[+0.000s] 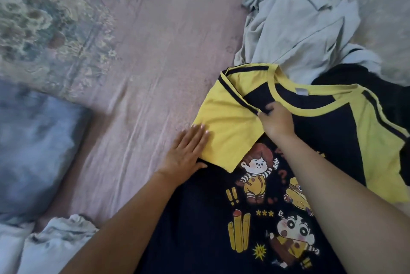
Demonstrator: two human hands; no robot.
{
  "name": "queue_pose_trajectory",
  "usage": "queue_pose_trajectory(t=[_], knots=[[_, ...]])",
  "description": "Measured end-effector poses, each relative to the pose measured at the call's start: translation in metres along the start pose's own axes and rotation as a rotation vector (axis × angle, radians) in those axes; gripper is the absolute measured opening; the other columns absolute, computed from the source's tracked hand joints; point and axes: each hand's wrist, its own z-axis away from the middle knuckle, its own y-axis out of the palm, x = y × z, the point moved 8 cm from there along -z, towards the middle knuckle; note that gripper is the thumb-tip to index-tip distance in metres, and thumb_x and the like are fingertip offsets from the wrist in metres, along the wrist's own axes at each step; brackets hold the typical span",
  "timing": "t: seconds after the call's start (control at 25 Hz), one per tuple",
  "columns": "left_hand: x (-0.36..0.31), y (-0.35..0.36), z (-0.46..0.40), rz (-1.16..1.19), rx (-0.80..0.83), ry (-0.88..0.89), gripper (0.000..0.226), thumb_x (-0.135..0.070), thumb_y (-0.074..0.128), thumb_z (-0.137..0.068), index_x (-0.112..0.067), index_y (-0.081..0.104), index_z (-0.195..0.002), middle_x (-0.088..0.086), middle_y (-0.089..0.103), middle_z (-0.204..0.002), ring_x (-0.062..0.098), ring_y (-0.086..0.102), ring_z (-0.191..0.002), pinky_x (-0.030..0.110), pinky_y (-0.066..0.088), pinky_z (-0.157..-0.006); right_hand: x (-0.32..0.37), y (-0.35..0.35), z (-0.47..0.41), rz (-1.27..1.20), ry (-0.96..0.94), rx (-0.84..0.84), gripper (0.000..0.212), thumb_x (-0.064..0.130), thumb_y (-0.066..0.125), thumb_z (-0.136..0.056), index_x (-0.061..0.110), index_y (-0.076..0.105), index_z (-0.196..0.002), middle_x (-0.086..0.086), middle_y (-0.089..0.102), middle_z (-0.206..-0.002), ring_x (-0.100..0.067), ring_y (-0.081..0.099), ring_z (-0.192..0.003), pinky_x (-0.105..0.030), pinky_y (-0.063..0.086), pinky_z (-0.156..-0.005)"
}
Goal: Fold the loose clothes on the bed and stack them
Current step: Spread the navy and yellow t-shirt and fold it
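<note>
On the pink bed (pixel 137 69), a navy-and-yellow cartoon T-shirt (pixel 332 136) lies spread before the person, whose left hand (pixel 186 151) presses flat with straight fingers beside its folded yellow sleeve (pixel 226 131) while the right hand (pixel 277 122) pinches the shoulder seam.

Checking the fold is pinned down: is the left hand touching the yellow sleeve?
Touching. The head view shows the left hand lying flat with straight fingers, its fingertips overlapping the edge of the yellow sleeve, no gap between them.
</note>
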Motion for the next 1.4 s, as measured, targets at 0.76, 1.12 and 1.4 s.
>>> queue_pose_trajectory(t=[0.76,1.12,1.4], knots=[[-0.019,-0.009,0.005,-0.212,-0.158,0.228,0.053,-0.012,0.027,-0.094,-0.009,0.020,-0.146,0.015,0.034,-0.150,0.030,0.032,-0.138,0.045,0.028,-0.113,0.046,0.023,0.001,-0.094,-0.242,0.126,0.047,0.052,0.048,-0.092,0.009,0.050,-0.112,0.001,0.058,-0.092,-0.021,0.056,-0.087,-0.036,0.045,-0.070],[-0.058,0.002,-0.018,-0.114,0.061,0.432,0.059,-0.040,0.022,-0.101,-0.029,-0.014,-0.147,0.014,-0.007,-0.158,0.039,-0.009,-0.143,0.061,-0.018,-0.106,-0.005,0.005,0.016,0.343,-0.104,0.109,0.034,0.030,0.049,-0.096,0.010,0.049,-0.123,-0.013,0.062,-0.113,-0.033,0.057,-0.103,-0.036,0.043,-0.073],[-0.066,0.031,-0.001,-0.106,0.137,0.279,0.073,-0.041,0.028,-0.099,-0.031,-0.030,-0.142,0.012,-0.038,-0.146,0.037,-0.041,-0.129,0.065,-0.030,-0.095,0.084,0.028,-0.017,0.365,-0.328,-0.007,0.025,0.024,0.045,-0.099,0.006,0.048,-0.115,-0.013,0.059,-0.112,-0.032,0.054,-0.103,-0.037,0.040,-0.070]])
